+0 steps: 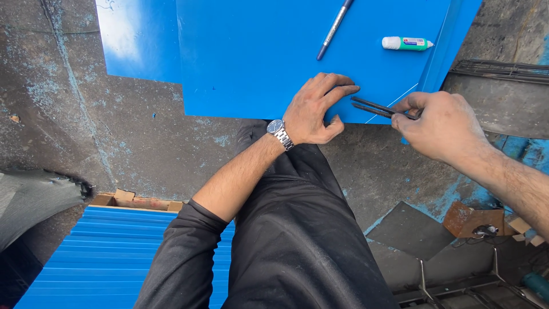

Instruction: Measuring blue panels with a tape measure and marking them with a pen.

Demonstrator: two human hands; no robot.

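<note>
Worn grey floor (143, 131), blue sheet (257, 51) across its far edge. Left hand (314, 109) flat, fingers spread, pressing the sheet's near edge; right hand (443, 126) pinches black dividers (374, 107) there.

The blue sheet (251, 57) and the pen (333, 28) run off the top edge, the right hand (443, 126) hides the near end of the dark two-legged tool (374, 107), and the corrugated blue panel (108, 257) is cut off below.
</note>
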